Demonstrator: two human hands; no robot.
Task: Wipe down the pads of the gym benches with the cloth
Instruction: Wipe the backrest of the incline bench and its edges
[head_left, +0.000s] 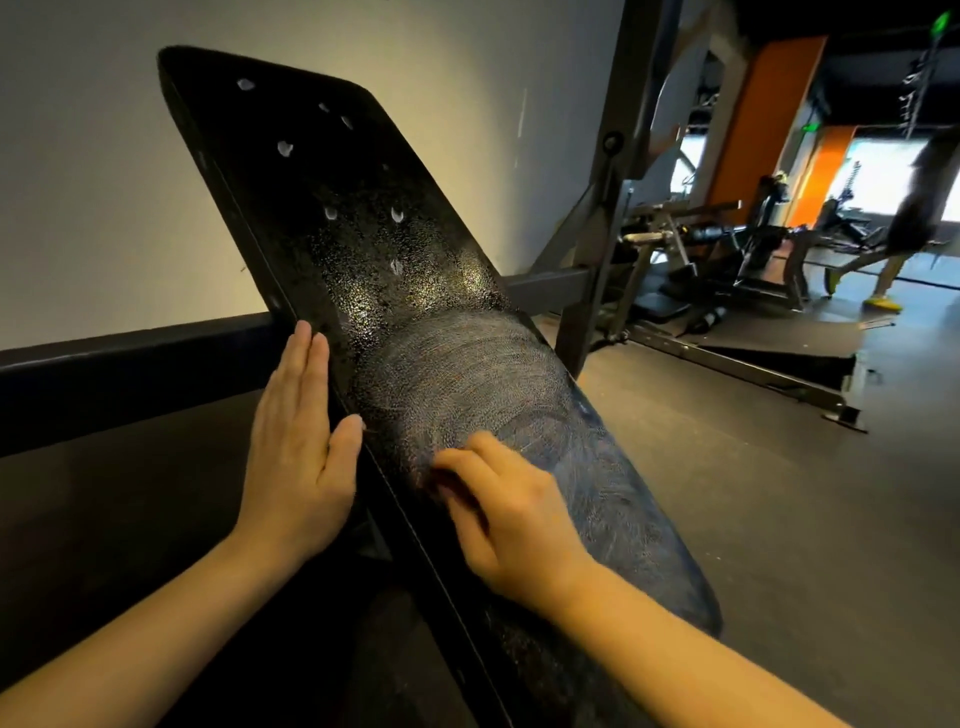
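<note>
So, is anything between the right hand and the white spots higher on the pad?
Nothing visible does. Only the wet pad lies between the right hand and the white spots; the left hand rests at its left edge.

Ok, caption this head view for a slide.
Left hand flat against the inclined bench pad; right hand, fingers curled, presses its streaked lower half.

Tilted black pad (415, 291), white droplets (284, 149) up top, left hand (296, 462) flat on its edge, right hand (514, 525) curled on it
</note>
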